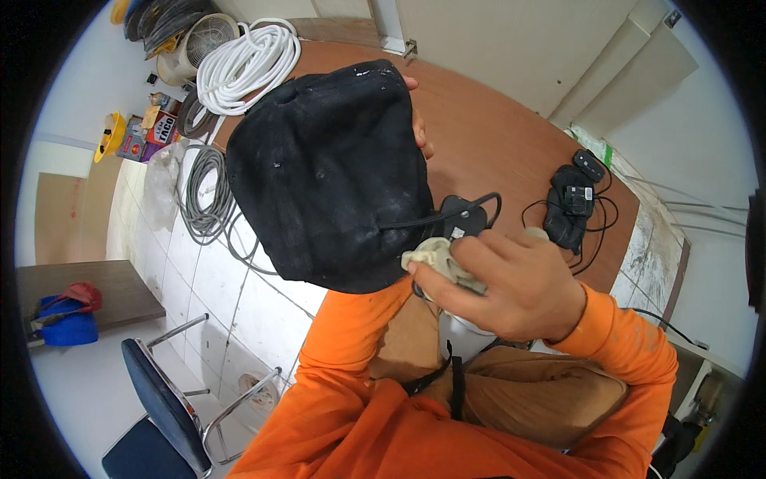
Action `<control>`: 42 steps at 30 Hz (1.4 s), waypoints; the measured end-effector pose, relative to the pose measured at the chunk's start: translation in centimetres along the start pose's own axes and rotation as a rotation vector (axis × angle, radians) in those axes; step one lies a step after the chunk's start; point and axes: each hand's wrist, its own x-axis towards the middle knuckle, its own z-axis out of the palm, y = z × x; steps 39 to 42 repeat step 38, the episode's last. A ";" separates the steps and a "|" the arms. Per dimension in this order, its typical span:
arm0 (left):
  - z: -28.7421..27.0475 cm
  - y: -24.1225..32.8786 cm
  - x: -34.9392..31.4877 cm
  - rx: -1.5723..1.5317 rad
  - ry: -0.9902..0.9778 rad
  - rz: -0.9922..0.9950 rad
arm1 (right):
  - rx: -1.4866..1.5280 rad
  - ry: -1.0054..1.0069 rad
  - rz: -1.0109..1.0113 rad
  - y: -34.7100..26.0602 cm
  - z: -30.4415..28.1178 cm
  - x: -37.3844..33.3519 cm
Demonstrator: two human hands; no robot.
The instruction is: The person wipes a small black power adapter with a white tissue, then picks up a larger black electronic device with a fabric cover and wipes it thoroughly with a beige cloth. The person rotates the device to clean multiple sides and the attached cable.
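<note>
A large black fabric piece (327, 184), rounded like a cap or cover and dusted with pale specks, is held up in front of me. My left hand (420, 132) is mostly hidden behind it, with fingertips curled at its far right edge. Beside the fabric's lower right edge sits a small black device (464, 217), and a black cable (487, 199) loops over it toward the fabric. A crumpled cream cloth (435, 257) is pinched in my right hand (523, 279), close to the fabric's lower right edge. The right fingers are closed round the cloth.
On the brown tabletop (495, 152), a black pouch-like bundle with devices and cables (570, 207) lies at the right. Coiled white hose (247, 68) is at the far left, with grey cable (206, 195) on the tiles. A blue chair (163, 399) stands lower left.
</note>
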 end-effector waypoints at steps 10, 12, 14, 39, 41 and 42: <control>0.9 -2.2 0.6 -0.028 0.045 0.266 | 0.067 -0.147 0.101 -1.4 -0.8 -0.2; 2.0 -2.9 1.3 -0.009 0.108 0.356 | 0.234 -0.170 0.205 -1.1 -0.8 -0.6; 1.2 -3.2 2.1 -0.084 -0.032 0.434 | 0.458 -0.137 0.296 0.5 -1.3 -1.1; 2.8 -2.9 3.0 -0.137 -0.224 0.506 | 0.117 -0.012 0.411 1.9 -2.1 -0.5; 2.8 -2.9 3.0 -0.137 -0.224 0.506 | 0.117 -0.012 0.411 1.9 -2.1 -0.5; 2.8 -2.9 3.0 -0.137 -0.224 0.506 | 0.117 -0.012 0.411 1.9 -2.1 -0.5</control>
